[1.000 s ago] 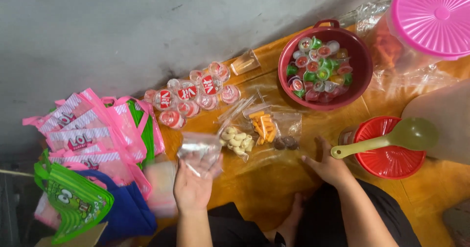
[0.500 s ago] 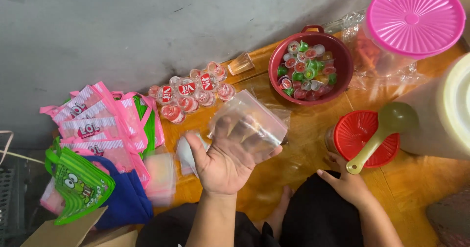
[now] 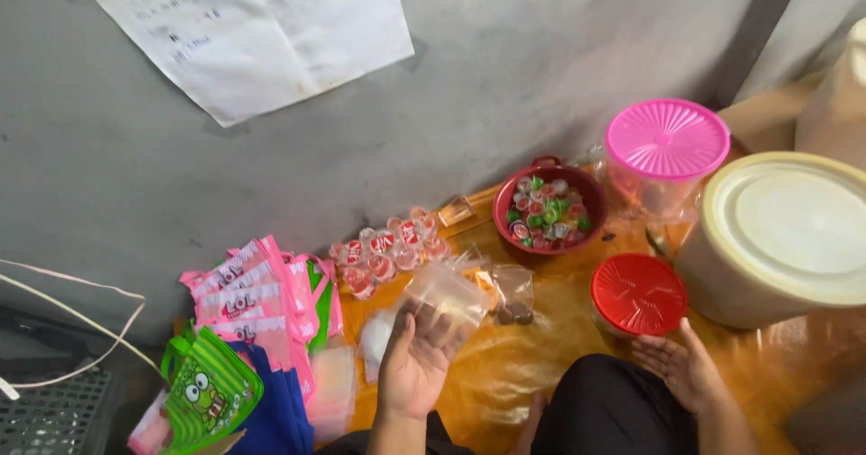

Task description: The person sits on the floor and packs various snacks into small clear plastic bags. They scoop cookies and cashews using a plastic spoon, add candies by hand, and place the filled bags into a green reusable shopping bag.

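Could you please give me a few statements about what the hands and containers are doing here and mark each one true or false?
1. The left hand holds a clear plastic bag. True.
2. The right hand grips a green spoon. False: it is empty, open, palm up beside the red lid.
3. The maroon bowl holds small coloured jelly cups. True.
4. The pink lid lies flat on the floor. False: it sits on a clear jar.
5. Pink bags lie to the left of the left hand. True.
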